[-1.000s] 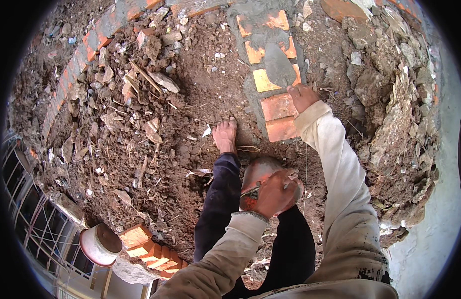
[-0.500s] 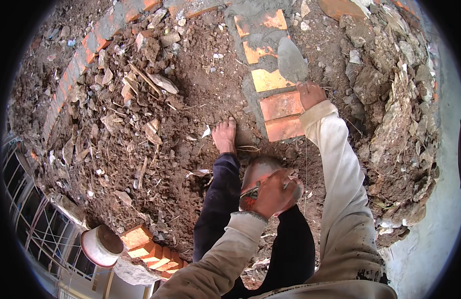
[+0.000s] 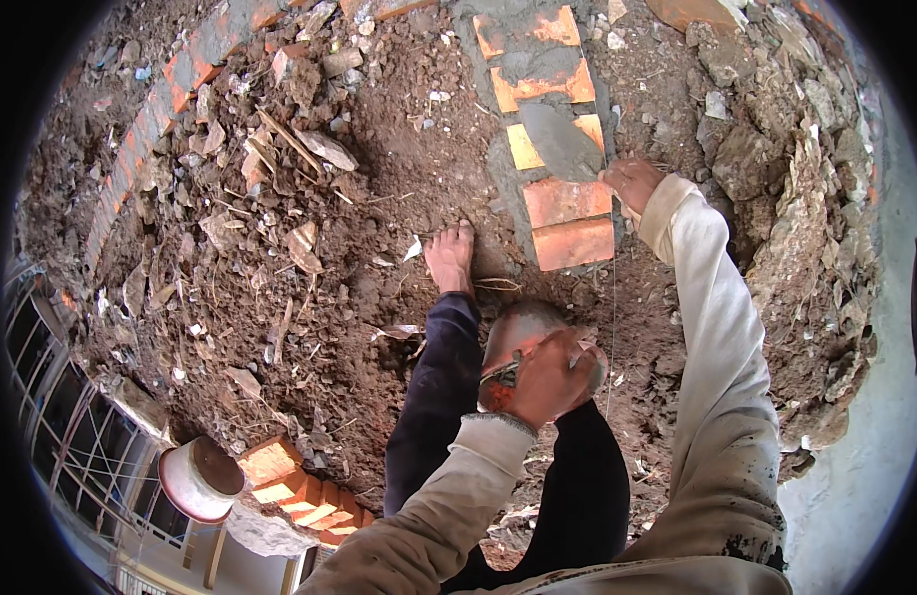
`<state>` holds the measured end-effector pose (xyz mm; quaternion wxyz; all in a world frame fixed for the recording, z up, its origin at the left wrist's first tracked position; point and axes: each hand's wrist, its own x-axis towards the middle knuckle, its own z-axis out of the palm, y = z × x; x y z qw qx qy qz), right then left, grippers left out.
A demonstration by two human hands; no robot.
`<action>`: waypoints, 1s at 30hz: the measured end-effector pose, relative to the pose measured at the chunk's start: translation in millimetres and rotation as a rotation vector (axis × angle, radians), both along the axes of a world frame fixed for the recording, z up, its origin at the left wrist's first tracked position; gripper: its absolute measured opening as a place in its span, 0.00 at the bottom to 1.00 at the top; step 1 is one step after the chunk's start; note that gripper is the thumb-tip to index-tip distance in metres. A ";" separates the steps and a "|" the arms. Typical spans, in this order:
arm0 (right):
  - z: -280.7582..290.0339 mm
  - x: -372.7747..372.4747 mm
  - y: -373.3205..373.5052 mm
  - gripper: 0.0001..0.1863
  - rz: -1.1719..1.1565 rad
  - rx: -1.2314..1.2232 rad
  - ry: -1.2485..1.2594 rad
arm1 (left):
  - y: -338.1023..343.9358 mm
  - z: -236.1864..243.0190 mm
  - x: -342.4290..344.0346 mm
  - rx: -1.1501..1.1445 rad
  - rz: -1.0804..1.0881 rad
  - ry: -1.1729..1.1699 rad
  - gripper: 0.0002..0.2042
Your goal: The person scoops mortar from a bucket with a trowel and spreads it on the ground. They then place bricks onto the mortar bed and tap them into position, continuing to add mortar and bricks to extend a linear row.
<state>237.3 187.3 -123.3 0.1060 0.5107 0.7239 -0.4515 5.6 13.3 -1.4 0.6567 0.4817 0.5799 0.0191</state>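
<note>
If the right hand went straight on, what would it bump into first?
The right hand, holding a trowel, points ahead and left, so probably the row of bricks comes first; whether it would pass just above is unclear.

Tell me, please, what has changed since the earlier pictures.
The trowel in the right hand swung to the right edge of the brick row, then back left over it, toward its near end. More orange shows farther up the row. The left hand stayed on the rounded reddish object; nothing was let go.

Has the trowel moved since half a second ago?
Yes: judged against the nearest laid brick, the trowel has shifted left and closer to the person.
</note>
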 end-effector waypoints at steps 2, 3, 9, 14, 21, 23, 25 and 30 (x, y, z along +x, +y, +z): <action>12.4 -6.3 3.5 0.20 -0.281 -0.224 -0.193 | -1.4 -1.1 -0.9 -0.015 0.026 -0.007 0.18; 10.9 -4.4 0.3 0.20 -0.262 -0.162 -0.227 | -1.6 -1.0 -0.4 -0.024 0.028 -0.017 0.18; 25.3 -6.7 -13.5 0.19 -0.132 -0.055 -0.373 | -5.5 -3.5 -1.1 0.006 0.010 -0.005 0.19; 39.5 -10.4 -42.7 0.18 0.084 0.072 -0.505 | -1.9 -0.5 0.3 -0.005 0.027 -0.028 0.18; 35.0 -5.4 -39.2 0.19 -0.107 -0.024 -0.581 | -0.9 -1.2 1.0 0.018 0.017 -0.001 0.19; 21.2 0.0 -52.8 0.19 -0.157 0.087 -0.550 | 2.9 1.5 1.7 -0.001 0.030 -0.017 0.19; 20.6 -5.6 -55.9 0.19 -0.200 0.071 -0.575 | 6.2 4.5 1.0 -0.008 0.021 -0.009 0.19; -0.8 -18.6 -69.7 0.18 -0.475 -0.027 -0.433 | 0.1 2.2 2.6 -0.004 0.008 0.004 0.19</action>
